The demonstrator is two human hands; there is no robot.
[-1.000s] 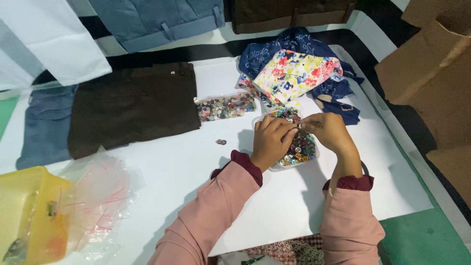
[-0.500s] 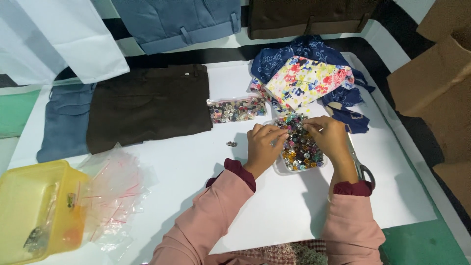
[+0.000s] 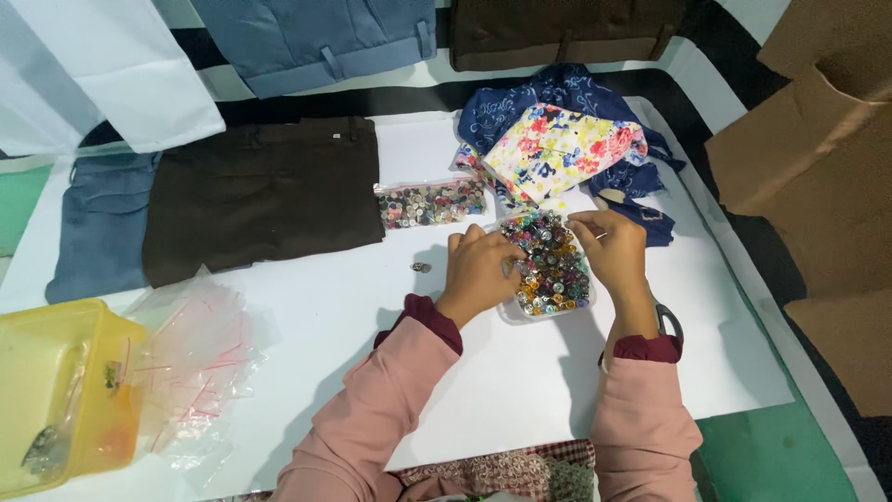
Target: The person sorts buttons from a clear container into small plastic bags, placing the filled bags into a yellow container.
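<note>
Both hands have stayed at the clear tray of mixed buttons (image 3: 548, 270) across the last second — the view has drifted and the yellow bin has slid into sight, but the work itself has hardly shifted. The left hand (image 3: 478, 270) has settled against the tray's left edge, fingers curled over the rim, where a second ago it was bunched higher over the pile. The right hand (image 3: 611, 249) sits at the tray's upper right corner, thumb and fingertips drawn close together; whether they pinch a button is too small to tell. So the picking-through of buttons looks to be ongoing, not finished.

The tray lies flat on the white surface (image 3: 353, 307), near its middle right, just below the folded floral cloth (image 3: 562, 149). Its long axis runs from the far side toward the person, tilted slightly to the right at the near end, open side up.

A zip bag of buttons (image 3: 432, 202) lies just to the upper left, its long axis across the view. 1 loose button (image 3: 421, 268) rests alone left of the left hand. Dark brown trousers (image 3: 265, 195) lie further left, and the yellow bin (image 3: 60, 390) with empty clear bags (image 3: 190, 358) sits at the near left.
</note>
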